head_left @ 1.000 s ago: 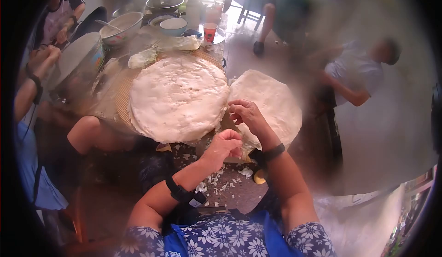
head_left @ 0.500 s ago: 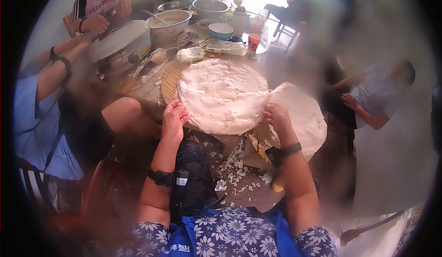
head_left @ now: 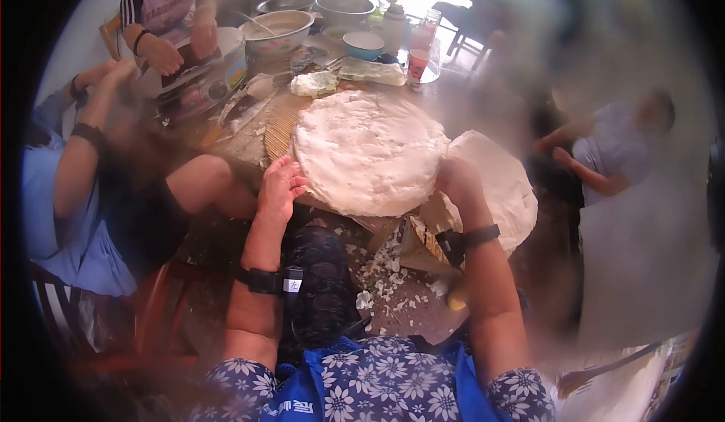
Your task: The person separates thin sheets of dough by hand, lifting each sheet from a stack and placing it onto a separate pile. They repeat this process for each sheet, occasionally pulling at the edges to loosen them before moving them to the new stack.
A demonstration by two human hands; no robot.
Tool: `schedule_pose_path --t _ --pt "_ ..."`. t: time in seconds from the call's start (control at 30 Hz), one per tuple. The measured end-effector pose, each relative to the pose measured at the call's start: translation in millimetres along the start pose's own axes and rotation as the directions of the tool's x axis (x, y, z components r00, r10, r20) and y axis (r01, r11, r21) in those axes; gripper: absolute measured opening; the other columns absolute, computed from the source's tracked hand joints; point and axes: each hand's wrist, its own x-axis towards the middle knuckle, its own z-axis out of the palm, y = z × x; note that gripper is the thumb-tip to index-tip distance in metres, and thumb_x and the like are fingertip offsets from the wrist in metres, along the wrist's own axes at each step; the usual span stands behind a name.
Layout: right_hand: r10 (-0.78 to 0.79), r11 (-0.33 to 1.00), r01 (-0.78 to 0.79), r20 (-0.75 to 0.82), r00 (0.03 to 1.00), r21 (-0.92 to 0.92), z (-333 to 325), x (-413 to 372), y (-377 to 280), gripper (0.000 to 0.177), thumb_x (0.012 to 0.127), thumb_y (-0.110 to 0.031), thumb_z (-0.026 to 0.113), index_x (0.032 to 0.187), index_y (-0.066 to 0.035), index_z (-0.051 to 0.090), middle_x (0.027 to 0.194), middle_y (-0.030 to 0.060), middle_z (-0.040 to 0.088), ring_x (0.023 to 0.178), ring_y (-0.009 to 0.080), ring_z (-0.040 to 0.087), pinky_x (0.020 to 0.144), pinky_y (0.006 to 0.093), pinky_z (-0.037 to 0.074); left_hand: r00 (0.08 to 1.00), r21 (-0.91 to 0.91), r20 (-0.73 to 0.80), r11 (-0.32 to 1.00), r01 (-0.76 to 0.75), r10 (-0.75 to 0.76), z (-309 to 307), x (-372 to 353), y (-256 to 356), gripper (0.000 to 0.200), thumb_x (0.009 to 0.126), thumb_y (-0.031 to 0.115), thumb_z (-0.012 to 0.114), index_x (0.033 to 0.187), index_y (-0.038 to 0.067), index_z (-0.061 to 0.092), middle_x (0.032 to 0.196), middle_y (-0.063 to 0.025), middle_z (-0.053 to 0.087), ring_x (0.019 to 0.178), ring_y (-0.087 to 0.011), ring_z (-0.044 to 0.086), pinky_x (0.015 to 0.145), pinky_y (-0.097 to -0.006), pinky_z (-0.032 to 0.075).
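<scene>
Main thing: the big white disc (head_left: 368,150) is a thick, pale round slab with a rough top. It lies flat on a bamboo mat (head_left: 276,131) at the near edge of the desk (head_left: 240,144).
Left hand: the left hand (head_left: 281,188) is at the disc's left rim. Its fingers (head_left: 291,171) are stretched out and a bit spread, tips touching the rim, with nothing clamped in them.
Right hand: the right hand (head_left: 455,180) is on the opposite rim, knuckles up. The fingers look curled onto the edge, but it's pretty smeary there, so I honestly can't tell if they've got a real hold.
Wrists: there's a black band (head_left: 264,280) on the left wrist and another one (head_left: 470,239) on the right.
Second disc: the second white disc (head_left: 504,191) sits just right of the first and lower, partly behind the right hand and forearm.
Back of the desk: blue bowl (head_left: 364,44), white bowl (head_left: 281,29) with a spoon in it, metal bowl (head_left: 343,5) and red cup (head_left: 417,63). All are well apart from both hands.
Floor: white crumbs (head_left: 385,271) are scattered below the disc's near edge.
Other people: a person in blue (head_left: 60,218) is on the left, with a bare knee (head_left: 202,180) near the left hand. Another person in a striped-sleeve shirt (head_left: 162,10) is at the far corner. A blurred person (head_left: 615,146) is off to the right.
</scene>
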Motion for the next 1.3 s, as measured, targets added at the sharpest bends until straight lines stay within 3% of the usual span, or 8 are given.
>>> schedule_pose_path --t 0.1,0.17,0.23,0.33,0.53,0.63,1.03,1.3 --pt "0.302 0.862 -0.291 0.041 0.952 0.415 3 -1 -4 0.006 0.083 -0.012 0.056 0.088 -0.012 0.054 0.073 -0.0001 0.056 0.059 0.0116 0.054 0.052 0.0293 0.047 0.998 0.019 0.042 0.999 -0.039 0.038 2 1 3 0.051 0.081 0.013 0.056 0.126 -0.001 0.036 0.093 -0.0058 0.055 0.071 -0.0137 0.054 0.062 -0.0273 0.044" --pt "0.55 0.411 -0.453 0.181 0.815 0.791 3 0 -20 0.013 0.084 -0.009 0.054 0.096 -0.008 0.054 0.083 0.0044 0.061 0.068 0.016 0.06 0.059 0.0343 0.051 0.997 -0.039 0.061 0.999 -0.038 0.04 3 2 4 0.051 0.082 0.009 0.056 0.127 -0.001 0.035 0.094 -0.0064 0.055 0.076 -0.0148 0.054 0.066 -0.0283 0.046" --pt "0.68 0.45 -0.446 0.027 0.732 0.774 31 4 -54 0.02 0.084 -0.007 0.052 0.104 -0.005 0.053 0.091 0.0082 0.062 0.076 0.0204 0.063 0.065 0.039 0.054 0.996 -0.145 0.062 0.988 -0.061 0.07 7 -1 3 0.051 0.082 0.007 0.055 0.127 -0.001 0.035 0.095 -0.0071 0.055 0.077 -0.0161 0.054 0.068 -0.029 0.046" --pt "0.608 0.544 -0.454 0.041 0.793 0.705 37 -4 -56 0.03 0.084 -0.003 0.051 0.114 0.0 0.048 0.099 0.0112 0.061 0.084 0.0246 0.063 0.075 0.0423 0.054 0.996 -0.255 0.038 0.965 -0.066 0.078 8 -6 1 0.042 0.082 0.005 0.057 0.12 0.003 0.041 0.1 -0.011 0.056 0.086 -0.0214 0.055 0.075 -0.0329 0.047" --pt "0.548 0.333 -0.375 0.146 0.824 0.865 25 -5 -69 0.035 0.082 0.002 0.049 0.117 0.002 0.045 0.106 0.0139 0.059 0.092 0.0254 0.061 0.084 0.0381 0.051 0.998 -0.414 0.045 0.91 -0.013 0.034 20 0 -4 0.025 0.083 0.007 0.056 0.107 0.006 0.049 0.088 -0.0054 0.056 0.074 -0.0194 0.056 0.069 -0.0329 0.048" --pt "0.569 0.585 -0.356 -0.056 0.82 0.729 22 -6 -67 0.037 0.082 0.003 0.048 0.118 0.002 0.045 0.108 0.0144 0.058 0.093 0.0256 0.06 0.085 0.0376 0.05 0.971 -0.269 0.234 0.958 0.103 -0.039 25 11 -4 0.022 0.082 0.007 0.055 0.105 0.006 0.051 0.088 -0.0051 0.058 0.071 -0.0188 0.058 0.064 -0.0342 0.049" --pt "0.425 0.763 -0.212 -0.227 0.876 0.611 7 -32 -128 0.035 0.08 0.004 0.049 0.115 0.003 0.05 0.105 0.0113 0.059 0.093 0.0206 0.06 0.085 0.0321 0.049 0.902 -0.228 0.423 0.974 0.012 0.087 66 -4 -14 0.035 0.079 0.0 0.051 0.113 0.005 0.051 0.097 -0.0075 0.062 0.082 -0.018 0.062 0.073 -0.0322 0.052" --pt "0.121 0.917 0.062 -0.423 0.898 0.394 -140 -101 -115 0.039 0.082 0.006 0.045 0.12 -0.001 0.047 0.115 0.0101 0.056 0.103 0.0219 0.057 0.09 0.0346 0.046 0.821 -0.249 0.561 0.968 0.042 0.108 201 -42 -62 0.038 0.081 0.001 0.052 0.119 0.005 0.048 0.094 -0.0058 0.062 0.079 -0.0149 0.061 0.069 -0.0309 0.052"
